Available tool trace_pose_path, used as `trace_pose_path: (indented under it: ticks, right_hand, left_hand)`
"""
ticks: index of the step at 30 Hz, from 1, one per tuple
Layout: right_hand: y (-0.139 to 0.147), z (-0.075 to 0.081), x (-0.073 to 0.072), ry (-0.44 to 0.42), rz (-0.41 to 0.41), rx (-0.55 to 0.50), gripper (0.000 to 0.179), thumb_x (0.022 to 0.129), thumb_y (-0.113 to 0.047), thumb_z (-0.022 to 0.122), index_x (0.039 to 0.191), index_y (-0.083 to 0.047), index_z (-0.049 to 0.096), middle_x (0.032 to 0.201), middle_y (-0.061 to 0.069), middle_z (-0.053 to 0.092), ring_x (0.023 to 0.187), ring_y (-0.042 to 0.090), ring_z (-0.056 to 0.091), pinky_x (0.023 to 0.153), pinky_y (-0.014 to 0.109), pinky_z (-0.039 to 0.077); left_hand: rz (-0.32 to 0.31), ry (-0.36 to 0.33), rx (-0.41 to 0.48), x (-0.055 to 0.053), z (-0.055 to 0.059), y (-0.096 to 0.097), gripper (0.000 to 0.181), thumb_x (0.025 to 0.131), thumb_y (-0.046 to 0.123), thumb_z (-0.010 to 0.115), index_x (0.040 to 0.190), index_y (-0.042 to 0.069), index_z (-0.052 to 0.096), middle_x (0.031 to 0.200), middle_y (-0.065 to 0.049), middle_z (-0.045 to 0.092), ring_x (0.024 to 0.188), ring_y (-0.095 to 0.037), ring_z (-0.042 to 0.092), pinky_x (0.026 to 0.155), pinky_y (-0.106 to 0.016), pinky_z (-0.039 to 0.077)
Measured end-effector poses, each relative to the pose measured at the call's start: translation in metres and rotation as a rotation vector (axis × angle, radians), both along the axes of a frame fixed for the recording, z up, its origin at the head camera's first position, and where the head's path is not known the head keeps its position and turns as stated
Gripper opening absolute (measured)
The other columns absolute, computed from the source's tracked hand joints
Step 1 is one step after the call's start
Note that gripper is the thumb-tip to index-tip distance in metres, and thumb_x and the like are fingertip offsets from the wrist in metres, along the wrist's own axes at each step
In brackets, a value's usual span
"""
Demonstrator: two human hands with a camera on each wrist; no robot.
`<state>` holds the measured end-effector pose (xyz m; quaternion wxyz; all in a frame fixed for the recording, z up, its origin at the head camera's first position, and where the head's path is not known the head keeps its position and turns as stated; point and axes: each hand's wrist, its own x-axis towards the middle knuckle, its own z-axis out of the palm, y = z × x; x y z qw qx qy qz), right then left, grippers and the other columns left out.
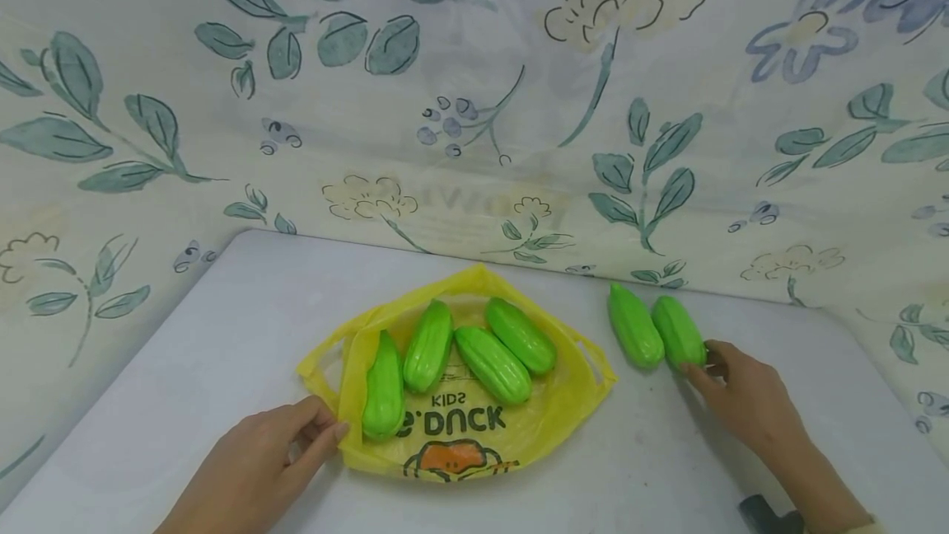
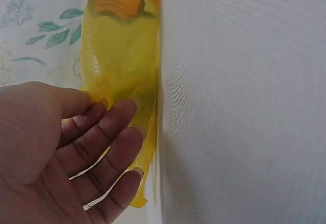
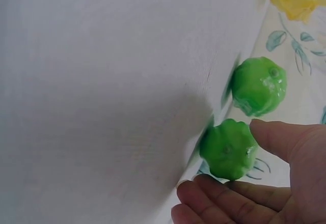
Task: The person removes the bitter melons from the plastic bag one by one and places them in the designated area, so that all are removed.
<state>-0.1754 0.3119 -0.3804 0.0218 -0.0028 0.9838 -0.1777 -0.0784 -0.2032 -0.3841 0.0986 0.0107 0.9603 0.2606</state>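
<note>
A yellow plastic bag [image 1: 549,419] lies flat on the table, with a duck print and upside-down lettering. Several glossy, ridged green cucumbers [image 1: 493,365] lie on it or in its opening; the leftmost is partly covered by a fold. At the bag's left edge my left hand [image 1: 259,460] pinches the yellow film between thumb and fingers. Two more cucumbers lie side by side right of the bag. The nearer-right cucumber [image 3: 229,150] is between the thumb and fingers of my right hand [image 1: 749,398], which grips it by its near end. Its neighbour [image 1: 636,328] lies untouched.
The white table [image 1: 630,468] ends at the back against a cloth [image 1: 474,105] printed with leaves and flowers. A small dark object [image 1: 767,513] shows beside the right forearm at the bottom edge.
</note>
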Motion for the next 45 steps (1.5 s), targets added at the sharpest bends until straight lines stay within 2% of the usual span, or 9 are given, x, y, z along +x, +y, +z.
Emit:
trace_pose_path:
  ticks: [7, 11, 18, 30, 45]
  right_hand:
    - [0.001, 0.001, 0.001, 0.016, 0.009, 0.001, 0.073, 0.104, -0.047, 0.062, 0.142, 0.014, 0.048, 0.124, 0.032, 0.066, 0.110, 0.052, 0.064, 0.080, 0.057, 0.057]
    - [0.001, 0.003, 0.002, 0.011, 0.004, 0.003, 0.076, 0.104, -0.049, 0.062, 0.142, 0.014, 0.048, 0.125, 0.033, 0.066, 0.111, 0.052, 0.063, 0.080, 0.057, 0.057]
    - [0.000, 0.007, 0.004, 0.049, 0.027, 0.021, 0.072, 0.104, -0.045, 0.063, 0.141, 0.015, 0.049, 0.125, 0.035, 0.065, 0.113, 0.055, 0.062, 0.084, 0.062, 0.054]
    - [-0.015, 0.024, 0.012, 0.065, 0.016, 0.059, 0.067, 0.102, -0.040, 0.068, 0.143, 0.010, 0.050, 0.129, 0.032, 0.065, 0.114, 0.053, 0.062, 0.085, 0.063, 0.053]
    - [-0.050, 0.049, 0.034, 0.098, 0.086, 0.055, 0.069, 0.101, -0.045, 0.069, 0.147, 0.004, 0.051, 0.131, 0.026, 0.066, 0.118, 0.049, 0.062, 0.089, 0.063, 0.053]
  left_hand:
    - [-0.010, 0.029, 0.010, 0.002, 0.000, -0.001, 0.015, 0.102, 0.035, 0.070, 0.095, 0.022, 0.065, 0.082, 0.018, 0.064, 0.075, -0.006, 0.054, 0.068, -0.029, 0.050]
    - [-0.006, 0.023, 0.014, 0.002, 0.000, 0.000, 0.015, 0.102, 0.035, 0.070, 0.095, 0.022, 0.065, 0.082, 0.018, 0.064, 0.075, -0.006, 0.055, 0.069, -0.030, 0.050]
    - [-0.002, 0.016, 0.015, 0.001, 0.001, 0.001, 0.015, 0.103, 0.035, 0.069, 0.095, 0.023, 0.066, 0.082, 0.018, 0.064, 0.076, -0.005, 0.055, 0.070, -0.031, 0.050]
    - [-0.004, 0.012, 0.008, 0.002, 0.001, 0.002, 0.016, 0.103, 0.036, 0.068, 0.096, 0.023, 0.065, 0.083, 0.017, 0.064, 0.075, -0.007, 0.053, 0.069, -0.031, 0.050]
    - [-0.001, 0.008, 0.005, 0.003, 0.003, 0.002, 0.015, 0.103, 0.036, 0.068, 0.098, 0.022, 0.066, 0.084, 0.017, 0.065, 0.077, -0.007, 0.055, 0.071, -0.033, 0.051]
